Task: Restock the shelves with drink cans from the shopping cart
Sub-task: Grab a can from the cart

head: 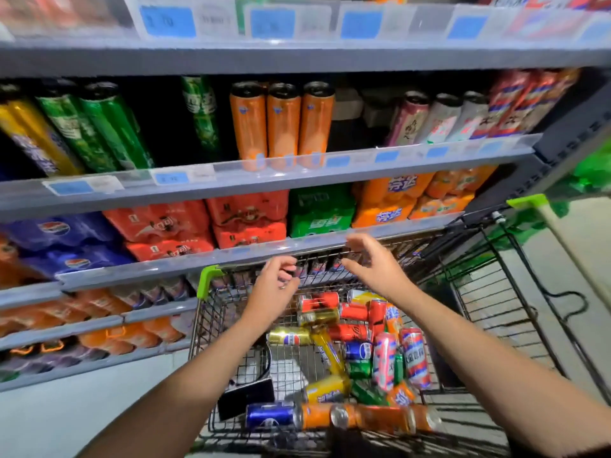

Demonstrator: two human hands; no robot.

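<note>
Head camera: I see both of my hands raised over the wire shopping cart [211,312] in the lower centre of the frame, neither holding anything. My left hand [276,285] has its fingers loosely curled; my right hand [375,264] is spread wide, fingers relaxed. Below them, roughly twenty smooth metal drink cans [357,355] lie jumbled on the cart's mesh floor, in red, gold, blue, orange, green and pink. On the shelf [264,180] at centre, three tall orange cans [282,122] stand upright in a row behind a clear plastic rail.
</note>
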